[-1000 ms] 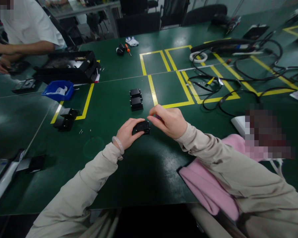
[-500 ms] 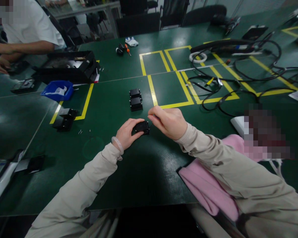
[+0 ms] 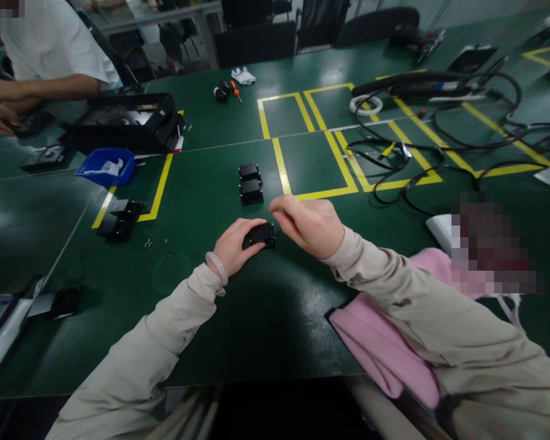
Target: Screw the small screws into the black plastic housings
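My left hand (image 3: pixel 233 245) is closed on a small black box-shaped part (image 3: pixel 260 234) that rests on the green table (image 3: pixel 266 318). My right hand (image 3: pixel 309 224) hovers just right of and above it, fingers pinched together; what they hold is too small to make out. Two more black parts (image 3: pixel 250 183) lie side by side a little farther out, beside a yellow tape line. A few tiny screws (image 3: pixel 149 243) lie to the left.
A blue bin (image 3: pixel 104 166) and a black tray (image 3: pixel 123 125) stand at the far left, where another person's arms (image 3: pixel 22 91) work. Black brackets (image 3: pixel 119 220) lie on yellow tape. Tangled cables (image 3: pixel 440 134) cover the right. A pink cloth (image 3: pixel 380 348) hangs at the near edge.
My right hand has lifted slightly and shifted left above the black part. My left hand keeps its hold on the part, which has not moved.
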Demonstrator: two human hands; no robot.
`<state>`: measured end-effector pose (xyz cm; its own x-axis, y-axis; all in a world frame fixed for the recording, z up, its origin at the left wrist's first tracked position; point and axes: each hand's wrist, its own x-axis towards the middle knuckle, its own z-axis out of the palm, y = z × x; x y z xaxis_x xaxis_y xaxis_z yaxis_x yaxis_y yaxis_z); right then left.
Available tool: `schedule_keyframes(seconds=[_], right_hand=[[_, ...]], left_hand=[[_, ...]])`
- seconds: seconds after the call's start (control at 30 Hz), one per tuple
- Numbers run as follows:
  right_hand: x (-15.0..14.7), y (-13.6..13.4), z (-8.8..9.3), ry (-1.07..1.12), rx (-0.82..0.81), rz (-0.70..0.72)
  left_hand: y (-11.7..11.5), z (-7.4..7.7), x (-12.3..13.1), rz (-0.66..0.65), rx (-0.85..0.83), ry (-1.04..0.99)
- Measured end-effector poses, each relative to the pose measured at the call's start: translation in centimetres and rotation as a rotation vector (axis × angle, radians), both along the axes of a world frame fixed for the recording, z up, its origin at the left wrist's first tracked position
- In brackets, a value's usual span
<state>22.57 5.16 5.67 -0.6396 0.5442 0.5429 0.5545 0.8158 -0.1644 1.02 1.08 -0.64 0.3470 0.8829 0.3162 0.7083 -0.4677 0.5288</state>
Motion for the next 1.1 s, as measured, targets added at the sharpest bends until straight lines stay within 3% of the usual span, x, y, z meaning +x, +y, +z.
schedule_keyframes(seconds=[1.1], right_hand=[[0.01,-0.29,0.27,-0.059,-0.015,0.011]], left_hand=[[-0.09,-0.04,0.15,0.017,0.03,0.028]])
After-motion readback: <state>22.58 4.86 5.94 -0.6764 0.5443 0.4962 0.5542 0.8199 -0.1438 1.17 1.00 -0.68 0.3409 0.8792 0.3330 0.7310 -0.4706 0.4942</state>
